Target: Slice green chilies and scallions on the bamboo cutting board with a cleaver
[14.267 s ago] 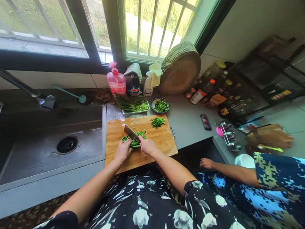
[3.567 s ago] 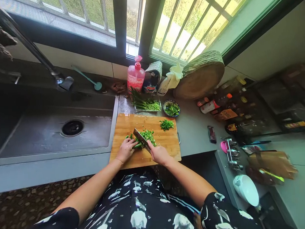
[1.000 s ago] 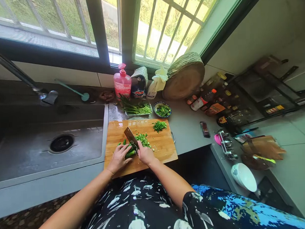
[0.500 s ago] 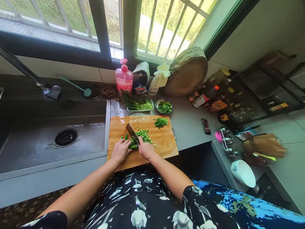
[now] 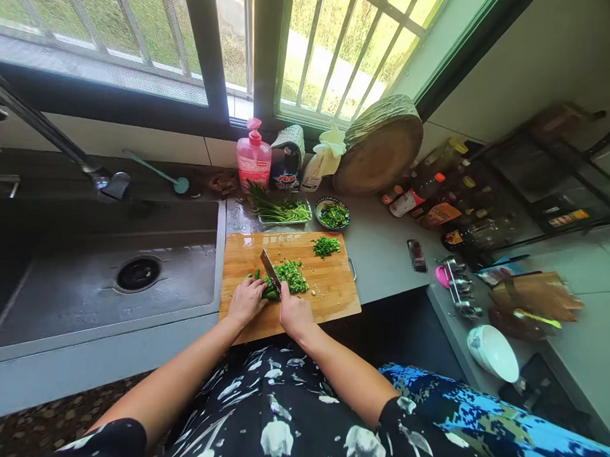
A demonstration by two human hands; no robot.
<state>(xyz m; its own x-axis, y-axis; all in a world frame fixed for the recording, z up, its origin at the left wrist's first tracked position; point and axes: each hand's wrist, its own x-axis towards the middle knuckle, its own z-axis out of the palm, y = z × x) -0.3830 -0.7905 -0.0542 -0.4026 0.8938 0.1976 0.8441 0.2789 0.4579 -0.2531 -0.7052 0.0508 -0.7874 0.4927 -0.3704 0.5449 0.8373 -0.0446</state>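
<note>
On a wooden cutting board (image 5: 332, 304) my right hand (image 5: 295, 313) grips the handle of a kitchen knife (image 5: 270, 270). The blade stands on edge at the cut ends of long green peppers (image 5: 270, 294). My left hand (image 5: 247, 301) presses those peppers against the board, fingers closed over them, left of the blade. Chopped green pieces (image 5: 293, 277) lie heaped just right of the blade. Farther back on the board is a smaller pile of chopped greens (image 5: 326, 246). Part of the peppers is hidden under my left fingers.
A steel sink (image 5: 187, 286) adjoins the board at left. Behind the board are a tray of green stalks (image 5: 284, 212), a bowl of greens (image 5: 333, 214) and a pink pump bottle (image 5: 254, 160). Sauce bottles (image 5: 407, 201), measuring spoons (image 5: 460, 286) and a white bowl (image 5: 494, 355) stand at right.
The whole view has shifted slightly, so everything appears a little farther right. My right hand and the knife handle sit slightly lower against the board; my left hand still holds the peppers.
</note>
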